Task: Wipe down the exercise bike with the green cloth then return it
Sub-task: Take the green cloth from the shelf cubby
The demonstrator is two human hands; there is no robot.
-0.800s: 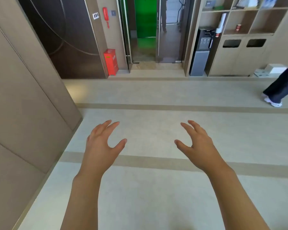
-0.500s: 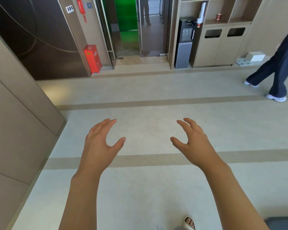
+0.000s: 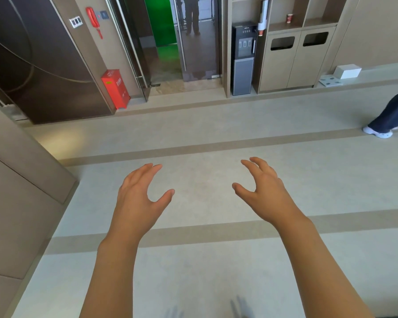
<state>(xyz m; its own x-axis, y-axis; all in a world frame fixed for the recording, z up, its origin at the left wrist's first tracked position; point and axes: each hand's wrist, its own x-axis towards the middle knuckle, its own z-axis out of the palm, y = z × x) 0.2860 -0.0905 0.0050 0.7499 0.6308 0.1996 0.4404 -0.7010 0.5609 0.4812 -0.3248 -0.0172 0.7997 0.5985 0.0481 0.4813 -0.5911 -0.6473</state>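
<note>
Just bare, loosely curled hands (image 3: 202, 198).

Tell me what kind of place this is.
Likely an office or commercial building lobby: a water dispenser, built-in bins cabinet, a red fire box and glass doors. No exercise bike visible.

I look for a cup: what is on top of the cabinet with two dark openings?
A small red cup stands on the cabinet. What lies inside its openings is too dark to see.
</note>
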